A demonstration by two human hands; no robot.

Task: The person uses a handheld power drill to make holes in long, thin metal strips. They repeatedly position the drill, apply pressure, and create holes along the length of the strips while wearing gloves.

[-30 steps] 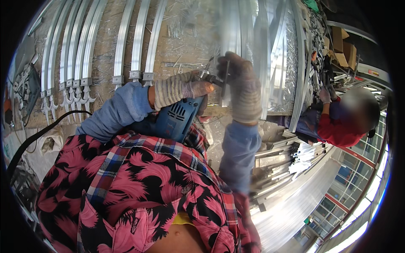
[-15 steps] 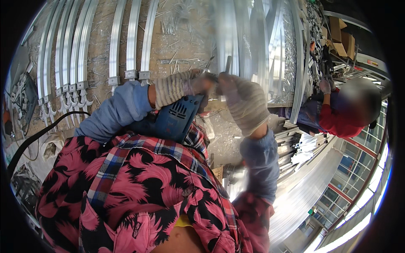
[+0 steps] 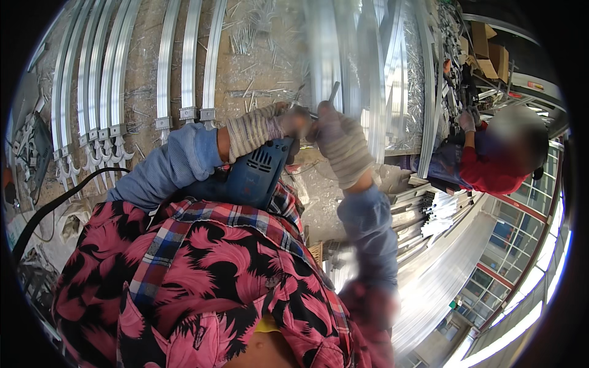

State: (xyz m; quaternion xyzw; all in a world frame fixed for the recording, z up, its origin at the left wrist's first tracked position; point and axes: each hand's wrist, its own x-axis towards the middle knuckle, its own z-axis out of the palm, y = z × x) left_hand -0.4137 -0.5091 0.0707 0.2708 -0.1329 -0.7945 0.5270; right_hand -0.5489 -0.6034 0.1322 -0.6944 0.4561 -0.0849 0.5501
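A blue corded power drill (image 3: 261, 168) rests against my body, under my left forearm. My left hand (image 3: 267, 126), in a striped knit glove, is closed around the drill's front end; its fingers are partly blurred. Past them sticks up a thin bit (image 3: 300, 92). Right beside it, my gloved right hand (image 3: 339, 141) is closed on a short grey metal rod (image 3: 335, 92), which points up past the thumb. Where the two hands meet, the front of the drill is mostly hidden.
Long aluminium bars with spear-shaped ends (image 3: 101, 110) lie at the left. More silvery profiles (image 3: 368, 61) lie ahead. A black cord (image 3: 46, 211) curves at left. At right a person in red (image 3: 481, 162) works near cardboard boxes (image 3: 491, 55). Metal scraps litter the surface.
My right hand and forearm have shifted a little left, and the rod leans more to the right. My left hand stays on the drill. The person at right has moved slightly.
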